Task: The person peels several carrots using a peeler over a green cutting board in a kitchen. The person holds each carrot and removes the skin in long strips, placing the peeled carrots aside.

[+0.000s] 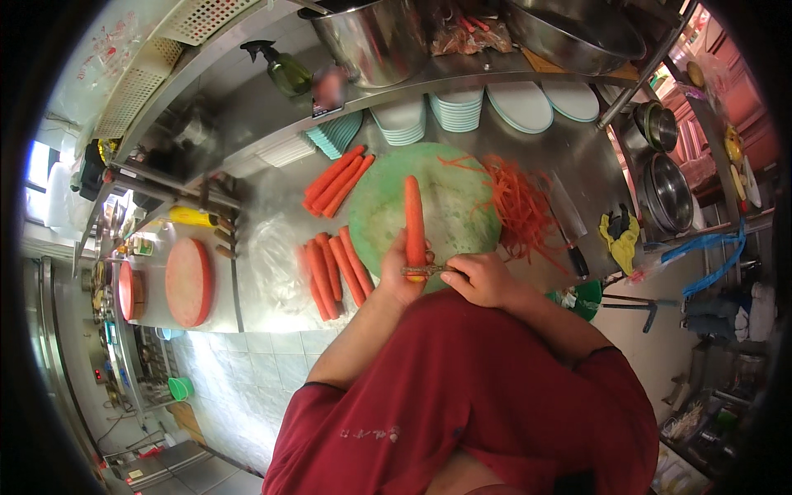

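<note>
My left hand (396, 266) grips a carrot (414, 216) near its lower end, with the tip pointing away from me. In my right hand (479, 278) is a vegetable peeler (427, 270), its head lying across the carrot's near end. Both hands are over the near edge of a round green chopping board (383, 204). A tangled heap of carrot peelings (523, 204) spills from the board's right side onto the steel worktop. Left of the board lie two groups of carrots, one farther off (337, 182) and one closer (334, 269).
A cleaver (566, 210) rests right of the peelings, beside a yellow and black cloth (620, 238). Clear plastic bags (272, 260) lie at the left. Stacked plates (456, 111) line the back under a shelf holding a steel pot (371, 43) and a spray bottle (281, 71). Round pink boards (189, 281) stand far left.
</note>
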`<state>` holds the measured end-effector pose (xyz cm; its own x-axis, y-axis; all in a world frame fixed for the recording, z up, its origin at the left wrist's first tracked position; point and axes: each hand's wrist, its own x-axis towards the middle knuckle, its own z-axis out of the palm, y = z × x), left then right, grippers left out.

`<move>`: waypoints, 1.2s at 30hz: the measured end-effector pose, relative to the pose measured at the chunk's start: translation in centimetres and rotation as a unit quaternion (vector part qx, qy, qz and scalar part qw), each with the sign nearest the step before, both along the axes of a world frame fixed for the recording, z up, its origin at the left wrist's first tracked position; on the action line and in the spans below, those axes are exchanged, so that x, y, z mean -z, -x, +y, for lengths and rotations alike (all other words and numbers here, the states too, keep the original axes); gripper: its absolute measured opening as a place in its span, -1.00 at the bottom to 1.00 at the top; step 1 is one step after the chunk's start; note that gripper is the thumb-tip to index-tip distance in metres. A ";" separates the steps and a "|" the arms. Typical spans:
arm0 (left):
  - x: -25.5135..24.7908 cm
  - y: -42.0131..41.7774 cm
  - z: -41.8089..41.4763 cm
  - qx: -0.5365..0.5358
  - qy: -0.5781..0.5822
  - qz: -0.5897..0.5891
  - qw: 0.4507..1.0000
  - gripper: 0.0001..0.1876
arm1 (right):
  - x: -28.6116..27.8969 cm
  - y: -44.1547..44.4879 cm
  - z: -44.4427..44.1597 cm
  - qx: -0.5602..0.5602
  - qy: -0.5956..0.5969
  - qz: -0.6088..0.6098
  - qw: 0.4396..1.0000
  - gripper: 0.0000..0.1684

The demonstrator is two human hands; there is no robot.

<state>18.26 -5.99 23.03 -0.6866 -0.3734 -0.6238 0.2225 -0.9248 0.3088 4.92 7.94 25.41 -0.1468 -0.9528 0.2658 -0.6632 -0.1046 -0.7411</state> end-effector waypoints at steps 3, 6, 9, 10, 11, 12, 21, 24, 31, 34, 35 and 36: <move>0.0 0.0 0.1 0.001 0.006 0.015 1.000 -0.60 | 0.0 -0.1 0.0 0.010 0.021 -0.014 1.000 -0.70; 0.4 0.0 0.1 0.013 0.023 0.019 0.999 -0.61 | 0.3 0.0 -0.2 0.018 0.025 -0.005 1.000 -0.70; 0.1 0.0 0.4 0.040 0.030 0.025 0.998 -0.62 | 1.6 1.1 -1.1 0.047 0.030 0.006 0.998 -0.74; -0.8 0.1 0.8 0.051 0.032 0.012 0.998 -0.63 | 2.7 2.2 -1.9 0.079 0.032 0.007 0.996 -0.75; -1.5 0.2 1.2 0.062 0.034 0.000 0.998 -0.63 | 3.7 3.4 -2.8 0.110 0.033 0.008 0.993 -0.75; -1.8 0.2 1.4 0.079 0.044 0.007 0.996 -0.64 | 4.1 4.7 -3.8 0.143 0.011 -0.021 0.989 -0.72; -3.1 -1.2 0.4 0.173 0.041 0.144 0.973 -0.61 | 12.0 11.3 -4.8 0.353 -0.191 -0.462 0.791 -0.71; -3.3 -1.8 -0.3 0.150 0.058 0.162 0.974 -0.58 | 7.4 10.2 -3.4 0.357 -0.226 -0.444 0.790 -0.69; 0.0 -4.2 -5.1 0.248 0.347 -0.186 0.885 -0.51 | 9.4 13.7 -1.4 0.305 -0.108 -0.208 0.923 -0.63; 5.8 -6.9 -8.2 0.278 0.556 -0.344 0.703 -0.50 | 10.8 12.5 0.2 0.190 -0.141 -0.122 0.964 -0.65; 6.4 -7.5 -9.4 0.287 0.576 -0.365 0.673 -0.51 | 11.3 12.3 0.7 0.129 -0.212 -0.160 0.955 -0.65; 6.5 -7.9 -10.6 0.295 0.595 -0.385 0.641 -0.51 | 11.6 12.2 1.0 0.068 -0.282 -0.194 0.937 -0.65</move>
<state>26.17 -16.57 16.52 -0.5864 -0.7164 -0.3780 -0.7005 0.2142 0.6807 -7.29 8.92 13.81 -0.2585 -0.8915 -0.3719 -0.3115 0.4414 -0.8415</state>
